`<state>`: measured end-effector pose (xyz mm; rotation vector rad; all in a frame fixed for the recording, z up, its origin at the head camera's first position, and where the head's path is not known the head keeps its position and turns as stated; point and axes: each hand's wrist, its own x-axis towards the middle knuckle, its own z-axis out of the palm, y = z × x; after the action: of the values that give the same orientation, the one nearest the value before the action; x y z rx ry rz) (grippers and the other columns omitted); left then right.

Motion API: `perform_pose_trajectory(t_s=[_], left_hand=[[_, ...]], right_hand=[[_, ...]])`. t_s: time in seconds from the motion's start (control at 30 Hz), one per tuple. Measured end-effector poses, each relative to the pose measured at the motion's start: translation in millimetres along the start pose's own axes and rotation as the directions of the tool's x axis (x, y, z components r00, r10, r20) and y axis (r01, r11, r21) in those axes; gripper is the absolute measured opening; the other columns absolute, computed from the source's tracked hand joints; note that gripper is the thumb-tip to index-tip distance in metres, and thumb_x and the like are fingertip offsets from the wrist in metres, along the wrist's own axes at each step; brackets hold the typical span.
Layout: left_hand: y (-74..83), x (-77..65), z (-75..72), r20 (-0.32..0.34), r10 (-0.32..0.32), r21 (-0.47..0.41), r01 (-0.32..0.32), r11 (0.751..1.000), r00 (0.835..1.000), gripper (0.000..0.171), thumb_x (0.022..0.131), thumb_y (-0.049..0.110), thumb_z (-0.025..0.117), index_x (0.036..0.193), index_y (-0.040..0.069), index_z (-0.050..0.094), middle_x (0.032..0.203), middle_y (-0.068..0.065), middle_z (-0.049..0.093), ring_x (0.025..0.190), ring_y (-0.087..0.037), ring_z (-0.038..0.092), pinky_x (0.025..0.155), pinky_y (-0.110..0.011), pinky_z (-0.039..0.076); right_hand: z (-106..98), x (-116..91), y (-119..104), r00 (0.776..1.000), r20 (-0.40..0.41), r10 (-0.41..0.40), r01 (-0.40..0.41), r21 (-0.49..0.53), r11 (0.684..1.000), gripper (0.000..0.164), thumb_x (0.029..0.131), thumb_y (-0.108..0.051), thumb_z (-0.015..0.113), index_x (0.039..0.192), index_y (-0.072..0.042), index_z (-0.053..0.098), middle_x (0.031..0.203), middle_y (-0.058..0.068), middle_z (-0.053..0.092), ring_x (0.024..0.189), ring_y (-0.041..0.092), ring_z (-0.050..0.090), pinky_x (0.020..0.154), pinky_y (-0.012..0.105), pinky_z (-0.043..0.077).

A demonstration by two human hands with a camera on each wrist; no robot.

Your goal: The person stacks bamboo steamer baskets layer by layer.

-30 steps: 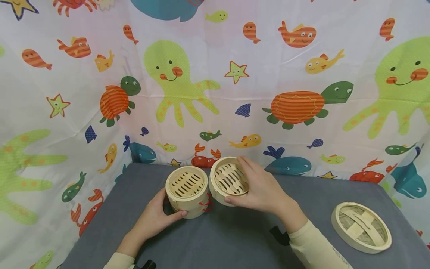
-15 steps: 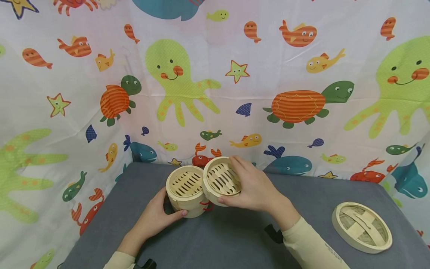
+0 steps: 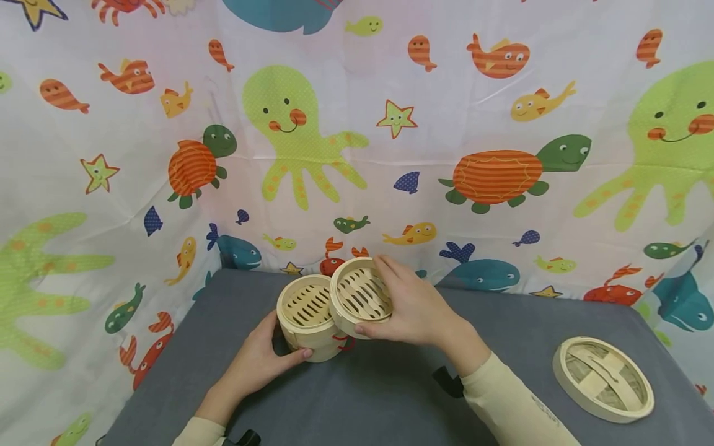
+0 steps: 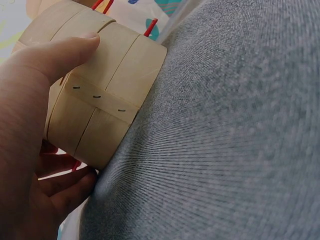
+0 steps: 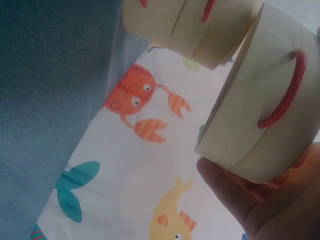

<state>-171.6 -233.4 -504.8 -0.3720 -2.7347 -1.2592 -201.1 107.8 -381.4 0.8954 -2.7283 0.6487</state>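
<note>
A round bamboo steamer basket [image 3: 312,342] with a slatted floor stands on the grey cloth. My left hand [image 3: 259,359] grips it from the left, thumb across the front wall; stitches show on that wall [image 4: 102,107] in the left wrist view. A second bamboo steamer basket [image 3: 359,291] is gripped in my right hand [image 3: 415,306], fingers over the far right rim and thumb at the near side. It is raised and tilted, overlapping the first basket's right edge in the head view. A red loop handle [image 5: 285,95] shows on its wall in the right wrist view.
A round bamboo lid [image 3: 605,379] with a strap handle lies on the grey cloth [image 3: 379,402] at the right. Behind the table hangs a white curtain [image 3: 357,179] printed with sea animals. Black straps [image 3: 449,382] sit by both wrists.
My right hand has carried its basket leftward and slightly up, so it now overlaps the standing basket's right rim in the head view. My left hand and its basket have stayed in place.
</note>
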Motion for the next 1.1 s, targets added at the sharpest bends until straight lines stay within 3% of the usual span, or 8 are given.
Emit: perform_pose_trajectory(t_s=[0.47,0.7,1.1], left_hand=[[-2.3,0.5,0.7,-0.006,0.018,-0.001,-0.018,1.0,1.0,0.112,0.082,0.067,0.091,0.168,0.018,0.038,0.164,-0.005,0.05,0.152,-0.03,0.048,0.12,-0.063,0.04],[-2.4,-1.3,2.1,-0.04,0.044,0.029,-0.043,0.999,0.998,0.111,0.08,0.063,0.093,0.167,0.017,0.041,0.16,-0.008,0.055,0.147,-0.033,0.053,0.114,-0.066,0.045],[-2.4,0.0,0.5,0.008,-0.006,0.007,0.006,1.0,1.0,0.115,0.081,0.069,0.09,0.169,0.02,0.037,0.165,-0.006,0.048,0.153,-0.031,0.046,0.121,-0.064,0.04]], right_hand=[[0,15,-2,0.999,0.019,-0.029,0.029,0.0,1.0,0.127,0.078,-0.08,0.077,0.168,-0.001,0.036,0.168,0.016,0.044,0.149,0.037,0.049,0.111,0.061,0.052],[3,22,0,0.998,0.048,-0.03,0.028,0.042,0.999,0.127,0.078,-0.079,0.078,0.168,0.0,0.036,0.169,0.016,0.042,0.152,0.036,0.045,0.118,0.06,0.046],[6,33,1,0.997,0.069,-0.031,0.027,0.06,0.998,0.128,0.078,-0.081,0.077,0.17,-0.003,0.034,0.17,0.016,0.041,0.153,0.035,0.045,0.118,0.058,0.046]])
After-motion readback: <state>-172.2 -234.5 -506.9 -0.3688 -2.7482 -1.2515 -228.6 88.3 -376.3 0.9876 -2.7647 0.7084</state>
